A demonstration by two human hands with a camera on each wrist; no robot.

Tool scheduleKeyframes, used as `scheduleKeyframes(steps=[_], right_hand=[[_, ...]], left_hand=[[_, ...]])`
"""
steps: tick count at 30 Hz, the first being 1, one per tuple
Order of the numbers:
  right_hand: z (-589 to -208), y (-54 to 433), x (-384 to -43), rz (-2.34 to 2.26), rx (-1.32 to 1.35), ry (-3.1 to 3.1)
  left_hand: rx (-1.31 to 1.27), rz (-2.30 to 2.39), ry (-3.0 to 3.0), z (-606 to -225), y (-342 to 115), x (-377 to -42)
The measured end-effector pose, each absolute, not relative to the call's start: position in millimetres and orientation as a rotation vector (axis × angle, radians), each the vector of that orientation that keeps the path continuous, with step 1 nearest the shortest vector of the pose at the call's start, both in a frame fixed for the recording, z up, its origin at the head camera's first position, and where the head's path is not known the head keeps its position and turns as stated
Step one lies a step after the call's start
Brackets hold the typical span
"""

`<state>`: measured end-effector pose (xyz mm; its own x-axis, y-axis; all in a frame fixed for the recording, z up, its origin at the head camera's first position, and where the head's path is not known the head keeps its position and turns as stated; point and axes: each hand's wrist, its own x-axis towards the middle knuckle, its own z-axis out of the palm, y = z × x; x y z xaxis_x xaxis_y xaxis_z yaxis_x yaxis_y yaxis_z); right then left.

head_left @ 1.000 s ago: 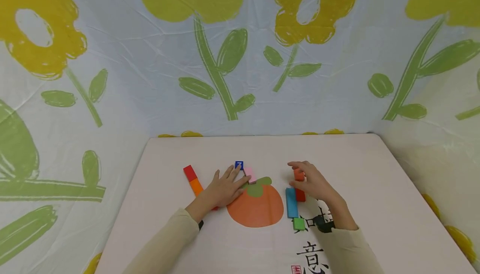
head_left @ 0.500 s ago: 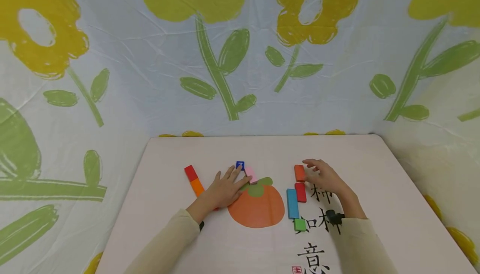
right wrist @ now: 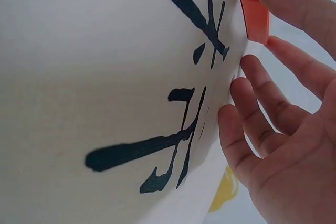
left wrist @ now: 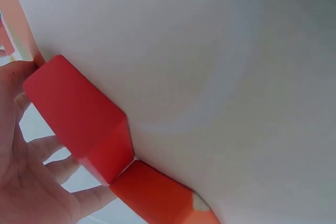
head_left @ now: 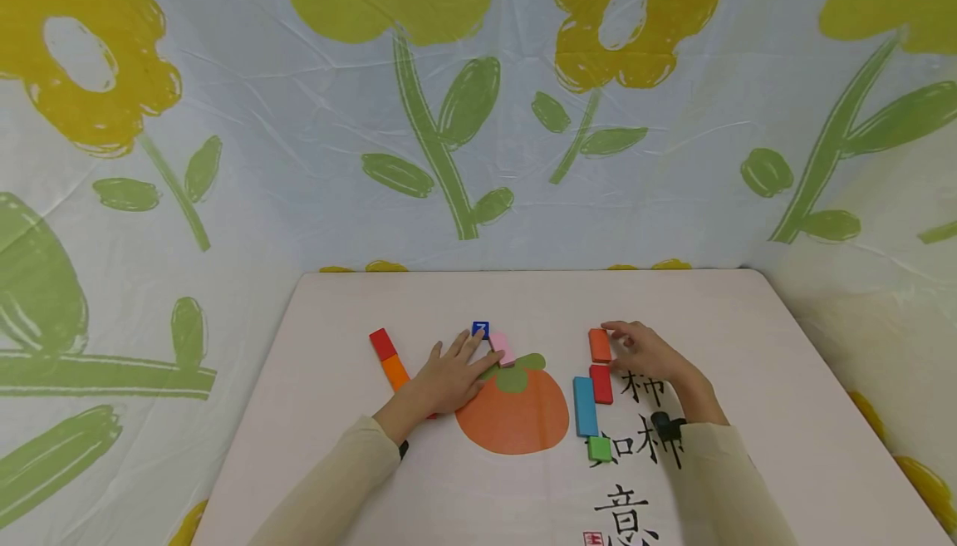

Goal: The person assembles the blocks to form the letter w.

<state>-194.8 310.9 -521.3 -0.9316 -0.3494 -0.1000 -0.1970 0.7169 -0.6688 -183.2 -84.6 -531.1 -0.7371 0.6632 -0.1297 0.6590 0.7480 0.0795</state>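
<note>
My left hand (head_left: 446,380) lies with fingers spread over the table. Its fingertips are right at a dark blue block (head_left: 480,329) marked 3 and a pink block (head_left: 502,348). In the left wrist view a red block (left wrist: 76,106) and an orange-red block (left wrist: 157,195) line up beside that hand. At the right, my right hand (head_left: 654,356) has its thumb and index finger along the right side of an orange block (head_left: 600,346). The other fingers are loosely bent in the right wrist view. Below it follow a red block (head_left: 601,384), a light blue block (head_left: 586,406) and a green block (head_left: 600,449).
A slanted row with a red block (head_left: 382,344) and an orange block (head_left: 395,372) runs under the left forearm. The pale table mat (head_left: 336,301) bears a printed persimmon (head_left: 512,413) and black brush characters (head_left: 626,509). A flower-printed cloth (head_left: 336,114) stands around it.
My right hand first drew back to the right from over the orange block, then came back to its right side. The left hand stayed in place.
</note>
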Motion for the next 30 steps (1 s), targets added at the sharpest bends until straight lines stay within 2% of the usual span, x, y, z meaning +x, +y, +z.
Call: scheduleKeyframes(steps=[9, 30], right_hand=[[-524.3, 309.3, -197.5, -1.001, -0.363, 2.710], [-514.5, 308.5, -194.1, -1.013, -0.386, 2.739]], left_hand=[[1.057, 0.040, 2.789, -527.1, -84.2, -182.8], [1.064, 0.044, 2.786, -522.7, -84.0, -182.1]])
